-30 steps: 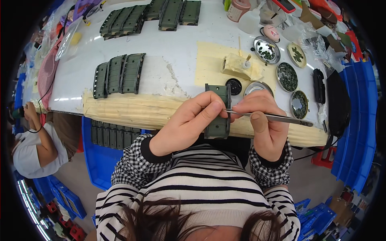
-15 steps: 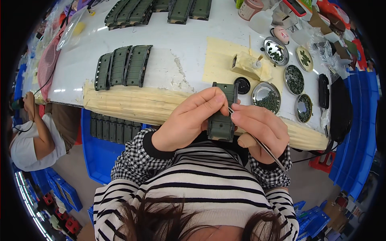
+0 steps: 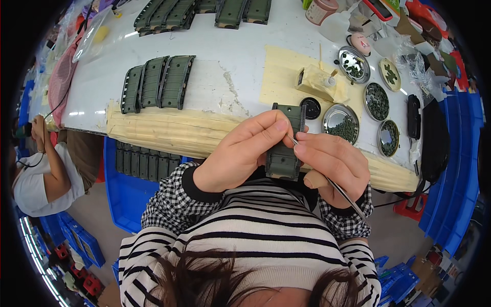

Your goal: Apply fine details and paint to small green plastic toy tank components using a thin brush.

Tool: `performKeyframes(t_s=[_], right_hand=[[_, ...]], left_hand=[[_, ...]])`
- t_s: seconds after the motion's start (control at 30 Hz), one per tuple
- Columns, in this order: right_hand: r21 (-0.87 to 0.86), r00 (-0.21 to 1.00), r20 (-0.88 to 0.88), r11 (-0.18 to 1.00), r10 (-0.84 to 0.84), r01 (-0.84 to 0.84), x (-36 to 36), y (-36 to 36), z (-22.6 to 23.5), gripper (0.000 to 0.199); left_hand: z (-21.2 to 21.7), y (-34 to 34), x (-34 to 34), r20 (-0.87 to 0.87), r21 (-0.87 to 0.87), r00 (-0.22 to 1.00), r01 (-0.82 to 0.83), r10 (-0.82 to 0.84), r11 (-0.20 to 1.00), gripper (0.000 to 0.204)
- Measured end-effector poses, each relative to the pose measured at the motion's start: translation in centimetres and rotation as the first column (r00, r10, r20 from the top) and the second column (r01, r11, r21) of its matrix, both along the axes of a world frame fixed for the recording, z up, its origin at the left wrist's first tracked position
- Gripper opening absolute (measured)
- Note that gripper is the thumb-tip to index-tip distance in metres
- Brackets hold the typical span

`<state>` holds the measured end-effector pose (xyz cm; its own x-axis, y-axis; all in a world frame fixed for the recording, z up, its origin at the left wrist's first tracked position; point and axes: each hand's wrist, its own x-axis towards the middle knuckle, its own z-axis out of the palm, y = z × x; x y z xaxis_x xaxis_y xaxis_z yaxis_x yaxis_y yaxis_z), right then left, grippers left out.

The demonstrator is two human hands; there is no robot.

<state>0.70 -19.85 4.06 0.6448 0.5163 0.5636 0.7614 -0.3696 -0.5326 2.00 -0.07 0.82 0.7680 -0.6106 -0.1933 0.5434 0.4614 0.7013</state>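
Note:
My right hand (image 3: 335, 162) is closed round metal tweezers (image 3: 343, 192), their long end pointing back toward my wrist. A tan wrap covers one of its fingertips. My left hand (image 3: 240, 146) pinches thumb and forefinger together at the tweezers' tip; whatever sits between them is too small or hidden to name. Right beneath both hands, at the table's padded edge, is a curved dark green plastic piece (image 3: 283, 162) with toothed sides, partly covered by my fingers. How it is supported cannot be seen.
Several small dishes of green bits stand at the right, among them a steel dish (image 3: 353, 134). Near them are a taped block (image 3: 314, 84) and a black round lid (image 3: 310, 108). Similar green pieces (image 3: 151, 84) lie left; more fill a blue crate (image 3: 115, 189) below. A person (image 3: 48, 174) sits far left.
The whole view has shifted very slightly. My hands keep almost the same pose, with the tweezers' tip still at my left fingertips.

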Motion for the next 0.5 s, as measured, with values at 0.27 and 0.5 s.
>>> performKeyframes(t_s=[0.27,0.5], right_hand=[[0.01,1.0,-0.009,1.0,-0.018,0.018,0.1,0.2,-0.1,0.028],[0.279,0.943,-0.264,0.92,-0.201,0.275,-0.4,-0.9,-1.2,0.015]], left_hand=[[-0.1,0.1,0.1,0.009,0.057,1.0,0.022,-0.022,0.998,0.026],[1.4,0.0,-0.2,0.013,-0.004,0.997,-0.073,0.074,0.997,0.047]])
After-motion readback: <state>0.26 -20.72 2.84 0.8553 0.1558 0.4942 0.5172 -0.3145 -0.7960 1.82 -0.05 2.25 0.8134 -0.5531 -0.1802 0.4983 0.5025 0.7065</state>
